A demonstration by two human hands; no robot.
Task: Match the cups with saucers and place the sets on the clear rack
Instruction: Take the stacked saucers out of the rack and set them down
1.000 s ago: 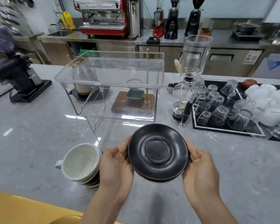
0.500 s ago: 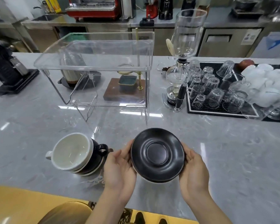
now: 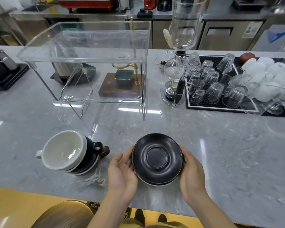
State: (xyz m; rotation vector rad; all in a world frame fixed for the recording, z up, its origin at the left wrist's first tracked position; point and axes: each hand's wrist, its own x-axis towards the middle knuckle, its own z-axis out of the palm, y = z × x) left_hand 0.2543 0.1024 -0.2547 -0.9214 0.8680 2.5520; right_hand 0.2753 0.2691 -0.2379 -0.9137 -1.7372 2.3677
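black saucer (image 3: 157, 157) on top of a small saucer stack, held at its rim from both sides: left hand (image 3: 122, 172) and right hand (image 3: 192, 174) grasping opposite edges, low over the grey counter (image 3: 229, 153). nested cups (image 3: 69, 153), white one uppermost, just left of the saucer. clear rack (image 3: 87, 63) beyond the saucer, nothing on its shelves
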